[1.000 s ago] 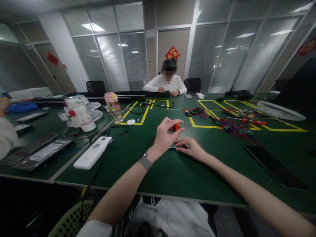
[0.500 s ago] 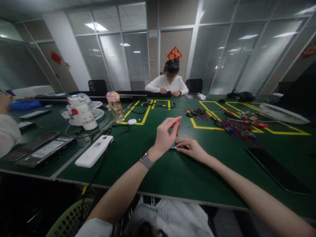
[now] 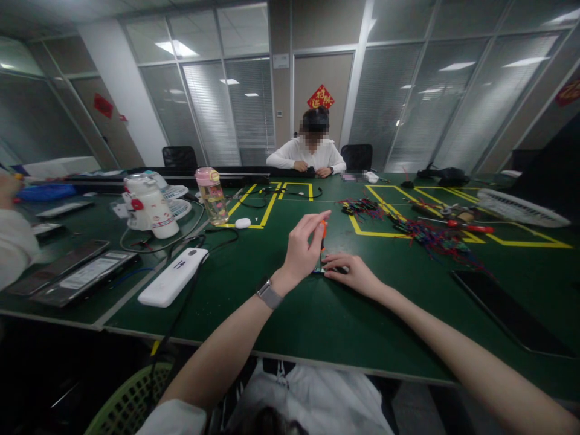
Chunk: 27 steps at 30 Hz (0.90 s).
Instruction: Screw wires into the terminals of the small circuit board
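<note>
Head view: left hand (image 3: 301,244) pinches the orange-handled screwdriver (image 3: 323,232), held upright over a small dark part (image 3: 319,270) on the green worktop (image 3: 281,302). Right hand (image 3: 351,272) lies flat, fingers pressing that part down, not gripping it. White power bank (image 3: 172,277) off to the left, pink-lidded bottle (image 3: 211,196) behind it. Coloured wire bundle (image 3: 426,232) on the right. A person (image 3: 312,154) sits at the far side.
</note>
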Tool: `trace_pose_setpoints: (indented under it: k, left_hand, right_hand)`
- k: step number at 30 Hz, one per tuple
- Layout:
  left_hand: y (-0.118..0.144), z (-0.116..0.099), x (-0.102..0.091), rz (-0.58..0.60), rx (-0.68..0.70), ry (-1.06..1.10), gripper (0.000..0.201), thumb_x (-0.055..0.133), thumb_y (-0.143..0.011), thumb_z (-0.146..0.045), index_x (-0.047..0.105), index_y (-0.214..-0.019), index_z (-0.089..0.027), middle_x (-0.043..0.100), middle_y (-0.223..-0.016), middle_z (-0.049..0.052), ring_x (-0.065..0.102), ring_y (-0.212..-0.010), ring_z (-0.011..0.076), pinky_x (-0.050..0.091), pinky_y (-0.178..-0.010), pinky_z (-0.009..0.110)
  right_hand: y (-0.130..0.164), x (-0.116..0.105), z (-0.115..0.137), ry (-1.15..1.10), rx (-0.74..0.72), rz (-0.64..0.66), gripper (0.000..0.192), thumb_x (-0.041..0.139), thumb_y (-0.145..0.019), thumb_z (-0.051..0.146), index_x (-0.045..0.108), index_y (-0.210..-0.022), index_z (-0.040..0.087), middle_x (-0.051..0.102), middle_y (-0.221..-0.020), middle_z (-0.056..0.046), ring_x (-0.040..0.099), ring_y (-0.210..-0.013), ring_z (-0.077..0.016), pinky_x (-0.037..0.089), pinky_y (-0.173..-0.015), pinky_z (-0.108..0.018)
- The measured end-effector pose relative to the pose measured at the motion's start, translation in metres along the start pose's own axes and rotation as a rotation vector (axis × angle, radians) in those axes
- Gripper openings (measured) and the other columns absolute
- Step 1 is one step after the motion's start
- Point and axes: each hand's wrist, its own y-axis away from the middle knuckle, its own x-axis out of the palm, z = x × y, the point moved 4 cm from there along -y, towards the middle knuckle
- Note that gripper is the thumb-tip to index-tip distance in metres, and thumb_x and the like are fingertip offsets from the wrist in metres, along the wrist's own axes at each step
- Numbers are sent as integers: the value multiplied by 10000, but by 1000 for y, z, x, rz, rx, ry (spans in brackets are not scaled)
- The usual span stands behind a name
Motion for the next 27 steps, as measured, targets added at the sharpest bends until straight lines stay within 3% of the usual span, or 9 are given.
trace_pose_setpoints:
  k: [4,9,14,17,24,27]
  left_hand:
    - [-1,2,3,19,-27,35,218,521,-923,-214,652,-1097,-202,628,-917,34,603,-801,118,503,-723,238]
    - [-1,2,-1,-67,-11,-51,157,639,-853,-272,700,-983,-209,552,-814,9,556,-729,109,485,-656,220]
    - [0,2,2,21,21,3,297,422,-967,-208,599,-1205,-232,613,-1051,55,599,-957,143,488,-852,290]
    - [-1,2,5,73,-1,98,330,381,-977,-188,549,-1258,-228,616,-1132,69,617,-994,144,499,-869,292]
    - [-2,4,1,-40,-36,-5,160,624,-859,-234,671,-1009,-201,589,-884,23,580,-789,122,504,-719,245]
    - [-1,4,0,-32,-50,-16,161,600,-877,-255,674,-1010,-203,575,-889,28,574,-799,123,498,-710,236]
  right_hand:
    - [1,0,0,3,2,-5,139,680,-791,278,765,-895,241,725,-1065,-77,649,-1039,-270,492,-942,-462]
    - [1,0,1,2,-8,-11,136,683,-790,278,765,-892,243,726,-1062,-73,648,-1043,-265,491,-946,-449]
    - [0,0,0,4,-3,0,141,680,-791,277,765,-897,239,725,-1067,-74,647,-1044,-265,482,-958,-457]
    - [0,0,1,5,-2,5,144,681,-791,276,765,-901,236,724,-1070,-76,647,-1043,-268,485,-956,-458]
    - [1,-1,4,4,4,5,140,675,-801,284,764,-898,239,721,-1076,-79,645,-1049,-268,486,-952,-462]
    - [1,-1,3,3,7,6,140,676,-798,286,765,-894,238,721,-1075,-79,646,-1049,-270,487,-951,-457]
